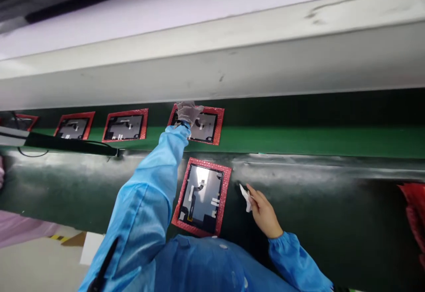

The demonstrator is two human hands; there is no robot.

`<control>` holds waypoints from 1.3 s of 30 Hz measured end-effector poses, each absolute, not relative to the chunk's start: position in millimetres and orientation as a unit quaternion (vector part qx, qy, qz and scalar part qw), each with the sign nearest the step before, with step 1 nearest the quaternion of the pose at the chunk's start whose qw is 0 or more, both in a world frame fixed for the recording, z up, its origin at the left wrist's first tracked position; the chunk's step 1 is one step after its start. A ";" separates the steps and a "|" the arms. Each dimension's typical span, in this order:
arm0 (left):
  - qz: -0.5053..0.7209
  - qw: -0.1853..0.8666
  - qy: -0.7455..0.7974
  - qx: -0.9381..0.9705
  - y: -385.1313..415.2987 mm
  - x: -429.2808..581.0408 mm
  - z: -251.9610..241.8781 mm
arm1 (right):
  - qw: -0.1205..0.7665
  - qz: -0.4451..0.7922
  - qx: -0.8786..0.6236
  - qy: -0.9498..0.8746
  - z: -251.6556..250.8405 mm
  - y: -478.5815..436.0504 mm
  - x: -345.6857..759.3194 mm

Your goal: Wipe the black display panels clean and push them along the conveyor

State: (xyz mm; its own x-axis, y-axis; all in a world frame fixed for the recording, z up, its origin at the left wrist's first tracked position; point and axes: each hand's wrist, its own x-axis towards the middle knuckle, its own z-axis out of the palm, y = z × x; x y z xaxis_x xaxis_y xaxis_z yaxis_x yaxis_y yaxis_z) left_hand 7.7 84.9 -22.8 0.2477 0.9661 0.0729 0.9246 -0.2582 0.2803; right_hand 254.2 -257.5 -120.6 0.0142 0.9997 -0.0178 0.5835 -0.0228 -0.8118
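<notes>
My left hand [188,112], in a pale glove, reaches far forward onto a flat screen panel [207,127] on a red bubble-wrap sheet. It grips at the panel's far edge, where the fingertips are partly hidden. In front of my body a second screen panel [206,192] lies on another red bubble-wrap sheet [225,194], its back up, showing dark ribbon cable and white tabs. To the right of it my bare right hand [264,212] hovers low over the bench, pinching a crumpled white wipe [246,198] between thumb and fingers.
More wrapped panels [125,127] [73,127] lie along the green strip [299,141] at the left. A black-and-white bar [69,143] juts in there. A pale overhead ledge [212,70] crosses above. Red bubble wrap [415,212] sits at the right edge of the dark bench [332,221].
</notes>
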 end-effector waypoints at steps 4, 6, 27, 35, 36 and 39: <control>0.232 0.091 0.629 0.737 -24.4 -19.4 -31.2 | 0.323 0.347 -0.581 -0.662 -104.3 -225.7 222.1; 0.287 0.141 0.615 0.721 -113.0 -35.2 -48.1 | 0.312 0.364 -0.527 -0.702 -94.6 -209.2 194.0; 0.333 0.285 0.783 0.440 -448.7 -88.1 -109.4 | 0.012 0.207 -0.308 -0.929 -40.5 -179.9 -98.2; 0.287 0.263 0.716 0.580 -425.9 -90.7 -103.0 | 0.105 0.343 -0.415 -0.836 -42.6 -138.6 -18.8; 0.269 0.257 0.699 0.611 -419.2 -89.3 -102.1 | 0.127 0.366 -0.434 -0.814 -47.7 -135.8 8.1; 0.201 0.240 0.624 0.716 -392.8 -79.7 -101.0 | 0.146 0.343 -0.529 -0.763 -70.3 -148.5 79.3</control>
State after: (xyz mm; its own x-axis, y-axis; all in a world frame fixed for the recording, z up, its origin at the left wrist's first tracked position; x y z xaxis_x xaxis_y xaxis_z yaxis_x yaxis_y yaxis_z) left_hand -79.7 -392.8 -101.0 0.1404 0.9900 -0.0107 0.7970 -0.1066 0.5945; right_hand 79.3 -148.5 -70.3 -0.3981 0.9067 -0.1394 0.7059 0.2058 -0.6777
